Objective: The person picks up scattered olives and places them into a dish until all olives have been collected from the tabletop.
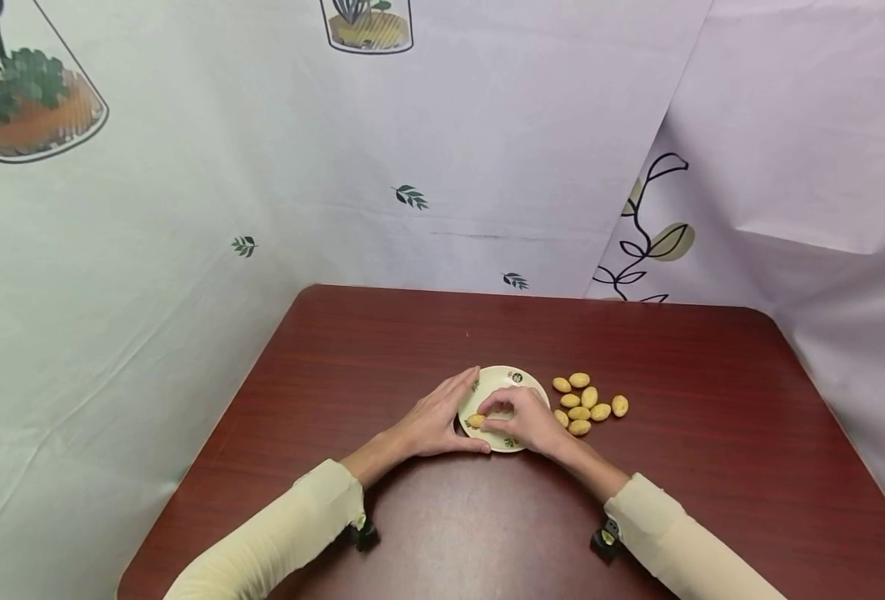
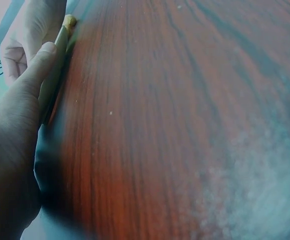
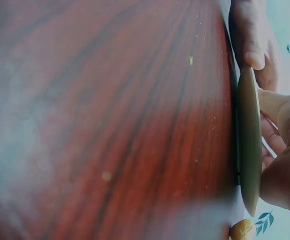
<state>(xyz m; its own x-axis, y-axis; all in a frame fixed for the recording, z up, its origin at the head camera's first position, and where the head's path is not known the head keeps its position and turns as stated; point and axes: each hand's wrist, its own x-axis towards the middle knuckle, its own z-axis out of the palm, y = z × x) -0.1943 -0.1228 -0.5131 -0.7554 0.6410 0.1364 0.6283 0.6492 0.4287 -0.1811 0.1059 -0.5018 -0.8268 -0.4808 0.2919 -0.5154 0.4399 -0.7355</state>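
Note:
A small round cream plate (image 1: 502, 380) with printed marks lies on the table. My left hand (image 1: 433, 417) rests at its left side, fingers straight along the far rim and thumb on the near rim. Over the plate, my right hand (image 1: 521, 414) pinches a small yellow oval fruit (image 1: 476, 421) between thumb and fingertips, low near the plate's left part. Similar yellow oval fruits (image 1: 579, 413) lie loose just right of the plate; one speckled fruit (image 3: 242, 230) shows past the plate's edge in the right wrist view. The hands partly hide the plate.
The dark red wooden table (image 1: 382, 333) has rounded far corners. Pale printed cloth (image 1: 487, 167) hangs behind it and along both sides. Cream sleeves (image 1: 300, 517) cover both forearms, with a black device at each wrist.

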